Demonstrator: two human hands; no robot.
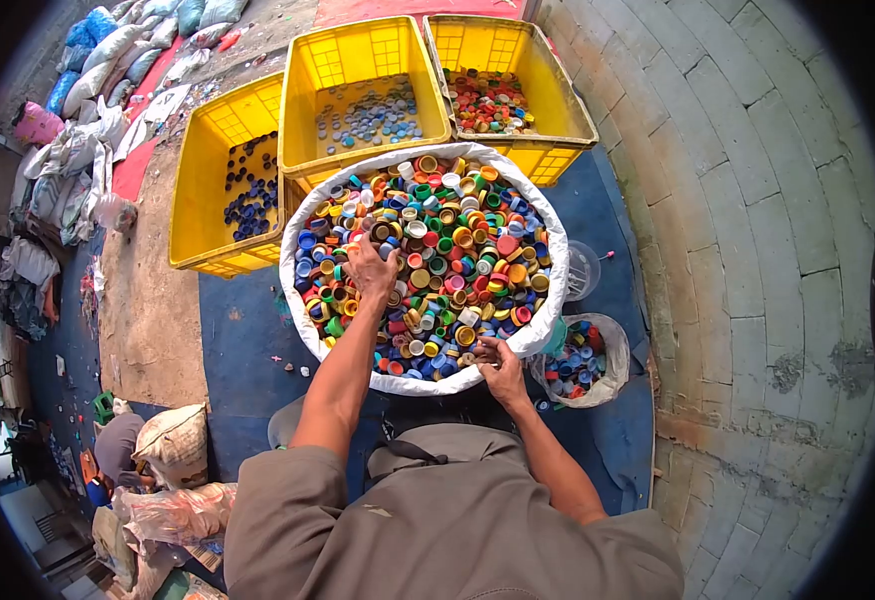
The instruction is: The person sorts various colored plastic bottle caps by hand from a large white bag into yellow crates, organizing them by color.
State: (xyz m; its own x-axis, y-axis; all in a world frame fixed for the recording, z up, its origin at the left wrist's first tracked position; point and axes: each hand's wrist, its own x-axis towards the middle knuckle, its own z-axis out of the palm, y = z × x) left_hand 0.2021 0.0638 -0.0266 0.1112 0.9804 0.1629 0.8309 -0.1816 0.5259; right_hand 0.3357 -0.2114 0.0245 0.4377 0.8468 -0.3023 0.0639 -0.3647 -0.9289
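A wide round sack with a rolled white rim is full of mixed bottle caps in many colours. My left hand lies over the caps in the left half of the sack, its fingers bent down among them beside some dark brown caps; whether it grips one is hidden. Near the sack's lower right edge is my right hand, fingers curled together at the caps by the rim. Anything between those fingers is too small to make out.
Beyond the sack stand three yellow crates: left with dark blue caps, middle with light blue ones, right with red and orange ones. A smaller bag of caps and a clear container are at right, near a block wall.
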